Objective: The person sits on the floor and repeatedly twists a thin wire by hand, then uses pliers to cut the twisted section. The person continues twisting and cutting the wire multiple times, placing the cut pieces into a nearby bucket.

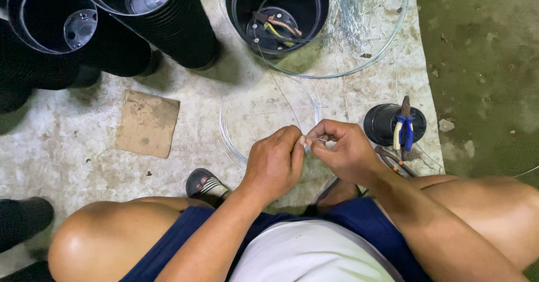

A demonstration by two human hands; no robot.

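My left hand (276, 161) and my right hand (342, 150) meet in front of my knees, fingertips pinched together on a thin silvery wire. The wire runs into a small loop of wire (227, 139) lying on the pale concrete floor just beyond my hands. A larger coil of wire (387, 37) lies farther off around a black plastic pot (241, 1) that holds a few short coloured wire pieces. Where exactly the wire ends between my fingers is hidden.
Stacks of black plastic pots (168, 29) stand at the top left. A brown cardboard piece (147, 123) lies on the floor. Pliers with blue and yellow handles (403, 131) rest on an upturned small black pot (379, 126) at the right. My sandal (205, 183) shows between my knees.
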